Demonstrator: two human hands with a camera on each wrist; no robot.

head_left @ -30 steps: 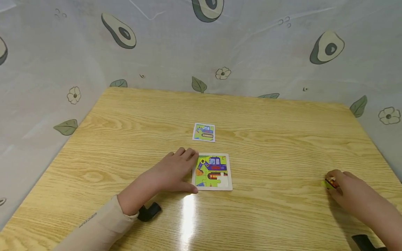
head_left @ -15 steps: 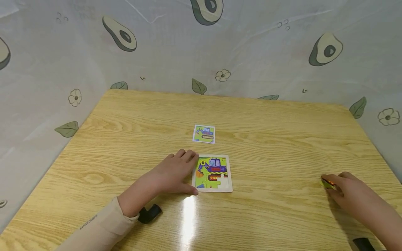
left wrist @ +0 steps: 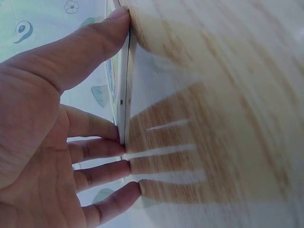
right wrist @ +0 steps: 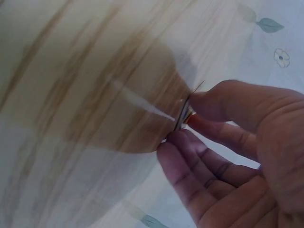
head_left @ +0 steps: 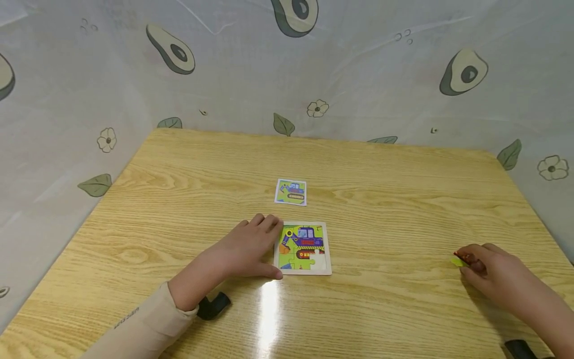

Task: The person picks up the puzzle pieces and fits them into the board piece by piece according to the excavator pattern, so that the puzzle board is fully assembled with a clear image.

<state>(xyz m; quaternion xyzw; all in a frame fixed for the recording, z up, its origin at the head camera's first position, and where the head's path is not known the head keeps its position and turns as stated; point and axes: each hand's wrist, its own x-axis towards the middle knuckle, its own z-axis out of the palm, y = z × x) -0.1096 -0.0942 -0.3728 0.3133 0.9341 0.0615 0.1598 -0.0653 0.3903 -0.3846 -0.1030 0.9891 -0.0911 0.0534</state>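
Observation:
A jigsaw board (head_left: 328,249) with a purple excavator picture on green lies in front of me, a bare gap at its lower right. My left hand (head_left: 244,248) touches its left edge, thumb at the near corner and fingers at the far one. In the left wrist view the fingers (left wrist: 102,173) are spread and mostly straight along the board's edge (left wrist: 122,90). Far to the right, my right hand (head_left: 502,269) pinches a green and red jigsaw piece (head_left: 458,262). The right wrist view shows the piece (right wrist: 182,114) edge-on between thumb and fingertips, close to the tabletop.
Beyond the board lies a small picture card (head_left: 290,192) with the same excavator. The wooden table (head_left: 381,199) ends against a pale cloth (head_left: 372,65) printed with avocados and leaves. Black straps (head_left: 214,305) show at both wrists.
My right hand has shifted slightly left and turned the jigsaw piece, so more of its green part shows. The left hand and the board stay in place.

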